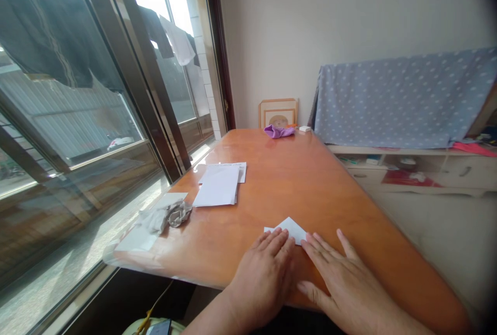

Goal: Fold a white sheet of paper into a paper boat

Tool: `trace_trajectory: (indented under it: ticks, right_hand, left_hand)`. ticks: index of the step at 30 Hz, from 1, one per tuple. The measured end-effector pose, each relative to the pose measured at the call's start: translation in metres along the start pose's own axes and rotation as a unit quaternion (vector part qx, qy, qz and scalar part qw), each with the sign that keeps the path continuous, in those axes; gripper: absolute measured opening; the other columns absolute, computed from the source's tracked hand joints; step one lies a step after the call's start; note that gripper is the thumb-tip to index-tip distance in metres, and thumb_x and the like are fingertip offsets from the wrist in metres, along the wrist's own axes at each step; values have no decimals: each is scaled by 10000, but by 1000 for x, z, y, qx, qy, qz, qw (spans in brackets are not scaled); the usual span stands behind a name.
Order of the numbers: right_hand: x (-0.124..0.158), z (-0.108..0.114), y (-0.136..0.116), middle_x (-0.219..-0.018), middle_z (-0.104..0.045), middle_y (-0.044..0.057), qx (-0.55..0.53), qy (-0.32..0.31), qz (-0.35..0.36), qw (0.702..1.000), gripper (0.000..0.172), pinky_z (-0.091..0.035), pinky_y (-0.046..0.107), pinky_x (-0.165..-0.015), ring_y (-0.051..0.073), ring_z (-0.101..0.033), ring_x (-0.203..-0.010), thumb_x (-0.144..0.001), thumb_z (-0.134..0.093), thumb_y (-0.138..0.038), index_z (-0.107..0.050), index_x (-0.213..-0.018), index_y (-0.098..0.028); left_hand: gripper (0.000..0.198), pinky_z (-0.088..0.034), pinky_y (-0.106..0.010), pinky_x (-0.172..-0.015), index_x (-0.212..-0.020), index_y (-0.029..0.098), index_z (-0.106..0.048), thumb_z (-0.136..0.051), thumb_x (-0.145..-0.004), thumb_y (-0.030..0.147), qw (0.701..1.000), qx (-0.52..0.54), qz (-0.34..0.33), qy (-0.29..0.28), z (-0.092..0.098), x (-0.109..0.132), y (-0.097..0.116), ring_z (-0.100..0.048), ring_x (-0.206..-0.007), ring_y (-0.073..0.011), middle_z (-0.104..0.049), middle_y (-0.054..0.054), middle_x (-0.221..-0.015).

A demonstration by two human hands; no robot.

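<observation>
A small folded white paper (292, 228) lies on the orange wooden table (303, 179) near its front edge. My left hand (266, 273) lies flat on the table, fingers stretched out, its fingertips resting on the paper's near left edge. My right hand (341, 280) lies flat beside it, fingers spread, the index fingertip touching the paper's near right corner. Most of the paper's near part is hidden under my fingers.
A stack of white sheets (219, 185) lies further left on the table, with crumpled paper (171, 216) near the window edge. A purple cloth (278, 131) and a small white box (305, 128) sit at the far end. A covered cabinet (404, 102) stands right.
</observation>
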State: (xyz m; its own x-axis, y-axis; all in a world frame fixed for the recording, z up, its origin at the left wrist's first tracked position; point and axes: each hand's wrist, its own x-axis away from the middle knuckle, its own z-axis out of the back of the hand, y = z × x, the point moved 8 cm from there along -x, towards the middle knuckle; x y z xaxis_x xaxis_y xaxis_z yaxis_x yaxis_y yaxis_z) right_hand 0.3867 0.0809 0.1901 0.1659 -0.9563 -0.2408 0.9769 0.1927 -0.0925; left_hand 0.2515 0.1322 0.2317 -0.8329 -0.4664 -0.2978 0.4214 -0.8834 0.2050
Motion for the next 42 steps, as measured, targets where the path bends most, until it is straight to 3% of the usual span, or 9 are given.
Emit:
trace_trajectory:
  ticks: [5, 16, 20, 23, 27, 32, 42]
  right_hand:
    - [-2, 5, -1, -1520, -455, 148, -10, -10, 1, 1000, 698, -135, 701, -1185, 364, -441, -1401, -968, -414, -631, -408, -1529, -216]
    - [0, 5, 2, -1544, -410, 155, -37, -37, -18, 998, 756, -79, 703, -1196, 364, -380, -1437, -933, -478, -649, -380, -1543, -214]
    - [-8, 16, 9, -1469, -531, 132, -65, -50, -21, 996, 635, -103, 703, -1193, 333, -470, -1386, -984, -398, -616, -504, -1467, -218]
    - [-18, 29, 16, -1389, -614, 129, -63, -23, -55, 996, 549, -92, 701, -1193, 304, -545, -1327, -1032, -333, -537, -571, -1407, -215]
    - [-33, 33, -6, -1516, -472, 122, -62, 1, -27, 998, 597, -64, 715, -1187, 312, -437, -1413, -1028, -333, -551, -422, -1512, -213]
    - [-43, 16, -34, -1516, -461, 156, -78, -37, 9, 996, 684, -135, 714, -1179, 340, -389, -1438, -1001, -319, -630, -440, -1504, -183]
    - [-6, 13, 2, -1526, -450, 134, -46, -39, -16, 998, 647, -125, 689, -1197, 337, -410, -1426, -998, -380, -599, -412, -1521, -219]
  left_hand:
    - [577, -281, -424, -1214, -1520, 145, -387, -319, -1047, 467, 998, -6, -4, -63, -17, -11, 3, -306, -1482, -268, -385, -119, -1577]
    - [554, -107, -536, -1243, -1505, 220, -420, -335, -1036, 503, 995, -62, 53, -55, -4, 9, -22, -311, -1481, -266, -409, -91, -1565]
    - [541, -48, -570, -1237, -1498, 230, -432, -330, -1037, 496, 995, -57, 56, -51, -3, 8, -23, -306, -1483, -272, -429, -85, -1554]
    - [538, -28, -579, -1235, -1494, 241, -439, -347, -1031, 499, 996, -60, 55, -39, 0, 7, -22, -266, -1498, -278, -445, -73, -1546]
    - [530, -3, -591, -1230, -1502, 258, -425, -334, -1035, 491, 996, -63, 54, -37, 0, 8, -22, -214, -1514, -280, -452, -52, -1544]
    - [543, 21, -615, -1219, -1528, 273, -381, -340, -1033, 493, 996, -64, 51, -44, -2, 10, -25, -188, -1518, -302, -415, -42, -1568]
    - [493, -9, -636, -1211, -1481, 298, -450, -355, -1032, 477, 996, -55, 64, -32, 2, 9, -26, -198, -1516, -305, -443, -39, -1551]
